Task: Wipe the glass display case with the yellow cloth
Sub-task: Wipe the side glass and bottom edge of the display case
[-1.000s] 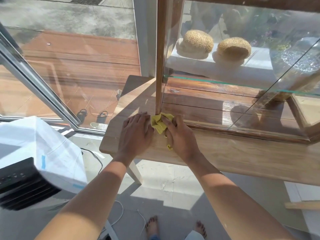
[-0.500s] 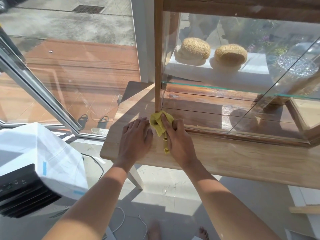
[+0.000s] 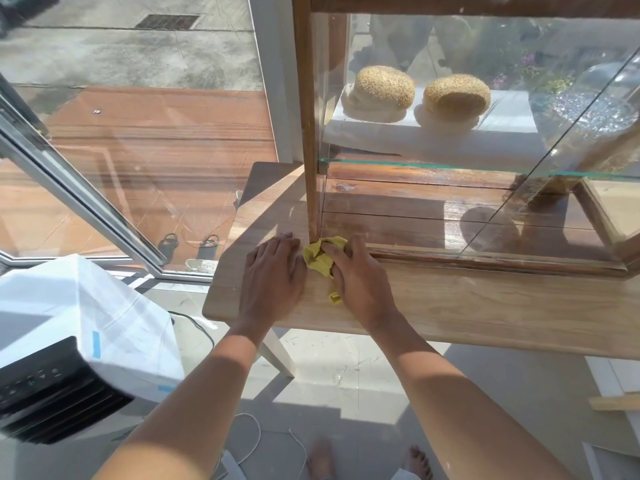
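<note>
The case (image 3: 485,140) takes up most of the view, a wood-framed glass box standing on the worktop (image 3: 467,313) near its left end, so that its bottom left corner is the nearest part to the person. That seems to be why both hands meet there: the corner, where the upright post (image 3: 308,133) runs down into the base rail (image 3: 485,259), is a spot where dust would collect, and it looks like the part being wiped. Inside, a glass shelf (image 3: 450,166) crosses the case, and higher up two round seeded loaves (image 3: 384,88) sit on a white ledge; they are behind the pane and do not hinder the wiping. To the left a big window (image 3: 138,150) looks out on a wooden deck, and down by the floor stands a dark appliance (image 3: 45,393) half under a white cover (image 3: 97,317), well apart from the work. The left hand (image 3: 273,275) lies flat on the worktop just beside the post with fingers straight, probably as a brace. The right hand (image 3: 356,275) has its fingers curled over the cloth (image 3: 320,258), bunched and yellow, pressing it against the foot of the post where the rail begins. The post and rail would likely block a broad sweep, so the bunched cloth has to be worked into the angle.
</note>
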